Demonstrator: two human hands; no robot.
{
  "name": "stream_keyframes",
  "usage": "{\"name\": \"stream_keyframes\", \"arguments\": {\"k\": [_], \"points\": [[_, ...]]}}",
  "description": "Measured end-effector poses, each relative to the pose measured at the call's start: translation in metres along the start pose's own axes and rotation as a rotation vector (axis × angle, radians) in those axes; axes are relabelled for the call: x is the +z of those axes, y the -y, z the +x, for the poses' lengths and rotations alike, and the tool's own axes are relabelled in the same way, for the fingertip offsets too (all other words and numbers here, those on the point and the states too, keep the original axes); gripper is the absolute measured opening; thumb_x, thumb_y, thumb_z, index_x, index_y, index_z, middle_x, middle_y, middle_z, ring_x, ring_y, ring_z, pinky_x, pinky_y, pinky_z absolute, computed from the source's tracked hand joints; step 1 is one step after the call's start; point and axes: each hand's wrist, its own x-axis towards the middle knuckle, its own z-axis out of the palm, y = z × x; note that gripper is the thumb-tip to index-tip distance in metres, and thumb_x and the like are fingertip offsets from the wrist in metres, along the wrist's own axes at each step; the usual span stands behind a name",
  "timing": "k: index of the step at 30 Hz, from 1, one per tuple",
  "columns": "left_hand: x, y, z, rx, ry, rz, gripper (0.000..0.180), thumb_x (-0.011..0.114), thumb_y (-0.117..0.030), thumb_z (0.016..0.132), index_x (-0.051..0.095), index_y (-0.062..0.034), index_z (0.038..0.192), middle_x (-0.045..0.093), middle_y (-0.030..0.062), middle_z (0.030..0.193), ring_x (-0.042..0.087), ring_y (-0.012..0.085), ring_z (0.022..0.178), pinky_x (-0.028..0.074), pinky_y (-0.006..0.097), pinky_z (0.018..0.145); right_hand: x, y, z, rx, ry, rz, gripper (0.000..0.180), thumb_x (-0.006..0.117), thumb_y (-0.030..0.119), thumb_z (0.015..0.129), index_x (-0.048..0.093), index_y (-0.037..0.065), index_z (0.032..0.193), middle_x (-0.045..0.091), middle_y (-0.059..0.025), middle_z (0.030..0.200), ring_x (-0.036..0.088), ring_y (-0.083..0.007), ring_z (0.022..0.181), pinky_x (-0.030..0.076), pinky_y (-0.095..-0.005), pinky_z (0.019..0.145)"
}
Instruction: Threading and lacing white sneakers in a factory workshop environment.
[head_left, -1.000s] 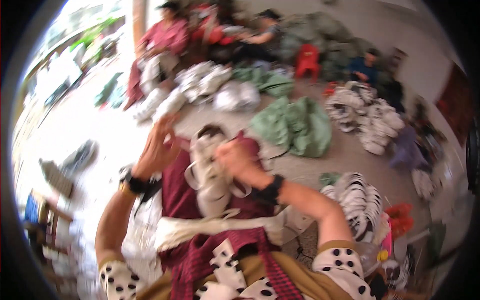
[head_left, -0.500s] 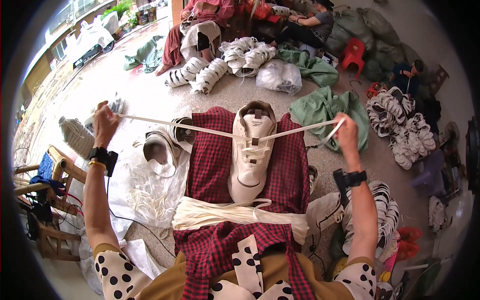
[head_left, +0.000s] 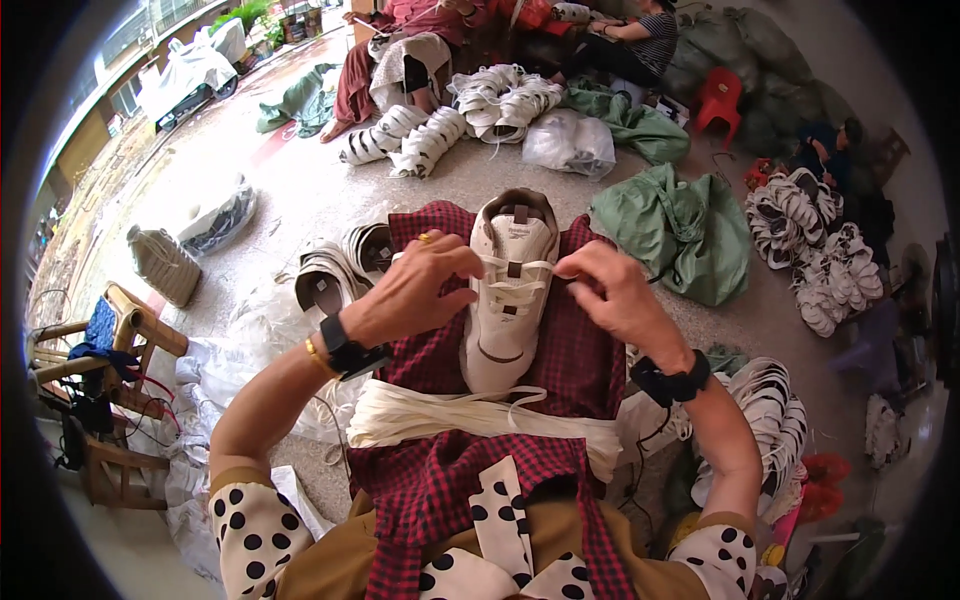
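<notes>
Both hands, left [head_left: 415, 290] and right [head_left: 615, 295], pinch the lace [head_left: 515, 268] across the white shoe [head_left: 508, 300] between them.

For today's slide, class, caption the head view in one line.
Both hands, left hand and right hand, pinch a white lace across a white shoe lying on a red checked cloth.

Both hands crowd the white sneaker [head_left: 510, 290] on the red checked cloth [head_left: 580, 350], the left hand [head_left: 415, 285] and right hand [head_left: 610, 290] closing off its two sides at the lacing. A bundle of white laces [head_left: 440, 415] bars the near side of the lap. Upturned shoes [head_left: 335, 275] sit just left; a green sack [head_left: 680, 230] lies right. Bare concrete floor [head_left: 300, 190] stays open beyond the toe, before the shoe heaps [head_left: 430, 135].
</notes>
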Motion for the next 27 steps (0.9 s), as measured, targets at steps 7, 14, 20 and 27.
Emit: {"name": "stream_keyframes", "arguments": {"k": [7,14,20,27], "points": [[0.015,0.006,0.019,0.019,0.070,-0.062,0.013,0.071,-0.009,0.081,0.065,-0.0033,0.091,0.058,0.0083,0.093,0.058,0.0266,0.091,0.044,0.038,0.081,0.015,-0.005,0.015,-0.007,0.135,0.069,0.021,0.072,-0.002,0.077,0.067,0.000,0.097,0.066,-0.0108,0.091,0.068,-0.0262,0.086,0.055,-0.0365,0.077],[0.012,0.012,0.023,-0.200,0.195,-0.315,0.019,0.060,-0.016,0.084,0.060,0.0022,0.088,0.058,0.0123,0.086,0.060,0.0255,0.080,0.048,0.038,0.073,0.011,-0.008,0.021,0.005,0.247,0.026,0.015,0.072,0.000,0.075,0.068,0.002,0.090,0.065,-0.0123,0.084,0.067,-0.0294,0.085,0.053,-0.0389,0.078],[0.020,0.012,0.016,-0.201,-0.058,-0.413,0.012,0.061,-0.001,0.079,0.057,-0.0003,0.091,0.057,0.0094,0.086,0.058,0.0206,0.079,0.047,0.035,0.071,0.007,0.001,0.024,-0.043,0.328,0.055,0.010,0.069,0.001,0.075,0.065,0.000,0.084,0.063,-0.0122,0.084,0.065,-0.0299,0.084,0.052,-0.0404,0.076],[0.021,0.029,0.013,-0.105,-0.229,-0.116,0.022,0.052,0.004,0.071,0.058,0.0004,0.092,0.057,0.0157,0.094,0.058,0.0344,0.090,0.047,0.041,0.081,0.010,0.014,0.027,-0.186,0.266,-0.093,0.015,0.067,-0.002,0.075,0.056,0.000,0.085,0.058,-0.0122,0.083,0.064,-0.0320,0.081,0.052,-0.0406,0.071]]}}
